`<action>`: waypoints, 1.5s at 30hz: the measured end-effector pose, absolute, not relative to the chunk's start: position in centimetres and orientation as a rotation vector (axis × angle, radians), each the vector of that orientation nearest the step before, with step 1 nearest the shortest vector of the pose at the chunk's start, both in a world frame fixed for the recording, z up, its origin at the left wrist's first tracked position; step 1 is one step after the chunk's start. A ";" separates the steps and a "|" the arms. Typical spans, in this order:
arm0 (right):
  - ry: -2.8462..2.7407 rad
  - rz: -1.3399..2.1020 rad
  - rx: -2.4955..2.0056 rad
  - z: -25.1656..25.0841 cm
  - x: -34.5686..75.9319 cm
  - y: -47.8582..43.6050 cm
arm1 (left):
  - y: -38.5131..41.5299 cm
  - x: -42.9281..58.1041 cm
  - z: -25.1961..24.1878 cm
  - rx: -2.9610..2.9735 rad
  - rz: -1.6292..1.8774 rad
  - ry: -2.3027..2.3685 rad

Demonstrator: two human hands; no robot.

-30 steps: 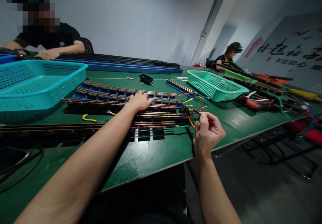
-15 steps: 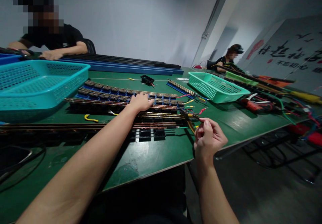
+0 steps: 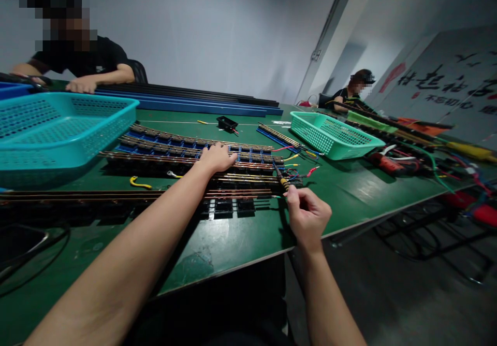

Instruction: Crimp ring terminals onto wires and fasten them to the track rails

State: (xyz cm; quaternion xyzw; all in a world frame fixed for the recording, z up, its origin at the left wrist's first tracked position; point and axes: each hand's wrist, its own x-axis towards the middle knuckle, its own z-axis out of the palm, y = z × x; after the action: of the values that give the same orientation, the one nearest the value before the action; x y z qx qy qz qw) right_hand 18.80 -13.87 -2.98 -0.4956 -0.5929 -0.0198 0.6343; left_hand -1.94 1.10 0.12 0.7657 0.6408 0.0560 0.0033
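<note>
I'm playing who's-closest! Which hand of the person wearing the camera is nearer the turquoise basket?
Left. The left hand lies on the long strips, to the right of the turquoise basket; the right hand is farther right, gripping a thin tool.

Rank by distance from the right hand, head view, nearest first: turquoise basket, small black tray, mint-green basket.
1. Mint-green basket, beyond the right hand.
2. Small black tray, back centre.
3. Turquoise basket, far left.
</note>
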 end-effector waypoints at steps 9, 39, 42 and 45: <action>-1.194 -0.010 -1.142 -3.2 18.7 -13.6 | 1.0 -1.9 0.3 2.377 0.155 2.021; -1.268 0.036 -1.137 -3.0 18.5 -12.9 | 0.9 -1.9 0.3 2.386 0.152 1.999; -1.416 -0.010 -1.151 -3.0 18.4 -13.1 | 0.9 -1.9 0.3 2.385 0.168 1.998; -1.487 -0.054 -1.126 -3.0 18.5 -13.3 | 0.9 -1.9 0.3 2.387 0.176 2.001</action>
State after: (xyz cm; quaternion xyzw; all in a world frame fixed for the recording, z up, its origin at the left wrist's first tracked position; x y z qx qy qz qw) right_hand 18.48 -13.25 -2.96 -0.4848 -0.6404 -0.0231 0.5953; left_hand -1.88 0.89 0.27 0.7652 0.6413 0.0565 0.0109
